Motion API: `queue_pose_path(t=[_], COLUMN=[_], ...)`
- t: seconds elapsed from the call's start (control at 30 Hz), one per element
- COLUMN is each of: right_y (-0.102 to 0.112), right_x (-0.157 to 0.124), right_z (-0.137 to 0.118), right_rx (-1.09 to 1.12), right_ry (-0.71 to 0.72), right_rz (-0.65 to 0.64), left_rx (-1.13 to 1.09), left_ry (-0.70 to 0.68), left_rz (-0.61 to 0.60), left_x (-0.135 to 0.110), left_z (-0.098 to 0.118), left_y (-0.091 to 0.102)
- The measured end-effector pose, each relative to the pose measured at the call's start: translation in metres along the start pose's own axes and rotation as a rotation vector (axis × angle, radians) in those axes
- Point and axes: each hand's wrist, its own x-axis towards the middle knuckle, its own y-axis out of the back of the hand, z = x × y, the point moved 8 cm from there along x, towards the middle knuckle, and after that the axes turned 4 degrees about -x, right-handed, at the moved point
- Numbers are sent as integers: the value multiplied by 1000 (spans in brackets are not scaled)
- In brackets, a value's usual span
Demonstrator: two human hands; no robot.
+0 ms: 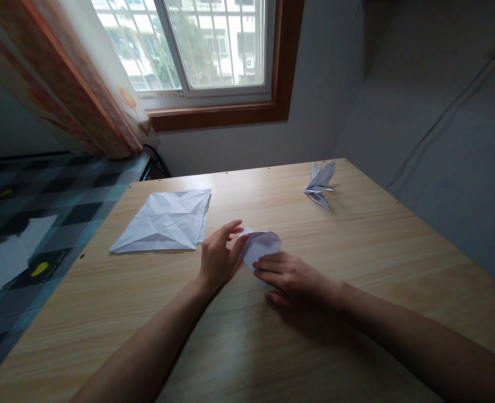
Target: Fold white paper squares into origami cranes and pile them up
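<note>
Clearly, in the head view, two bare hands meet over a small folded white paper (260,244) near the middle of a light wooden table (398,291). Thumb and fingers of the left hand (218,254) pinch the paper at its upper left corner, the wrist raised and bent. The right hand (295,278) lies palm down with its fingers extended, fingertips resting on the paper's lower right part, its thumb apart from them and lower (whether that thumb touches the tabletop, I cannot tell). The paper's upper right end curves up in a rounded bend. To the left, beyond the left hand and well apart from the folded piece, creased white sheets (167,219) lie flat in a loose stack. At the far right of the table stands a folded paper figure (321,182) with pointed, wing-like flaps. Left of the table, more white paper (10,260) lies on a checked cloth (88,201). Behind, a patterned orange and cream curtain (98,95) hangs beside a barred window (222,47) with a brown wooden frame
</note>
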Motion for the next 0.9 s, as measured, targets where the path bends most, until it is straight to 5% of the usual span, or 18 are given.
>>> queue_pose_path(t=[0.13, 0.27, 0.37, 0.67, 0.9], right_y=[-3, -3, 1, 31, 36], right_x=[1, 1, 1, -4, 4], right_z=[10, 16, 18, 21, 33], right_rx=[-98, -111, -100, -514, -512], right_ry=[-142, -259, -261, -39, -123], right_rz=[-4, 10, -13, -94, -1], left_rx=[37, -32, -16, -109, -149], left_ry=[-274, -371, -346, -329, -272], left_rz=[-19, -448, -589, -582, -585], left_x=[-5, -14, -17, -20, -18], left_z=[30, 42, 39, 32, 33], left_y=[3, -29, -42, -43, -43])
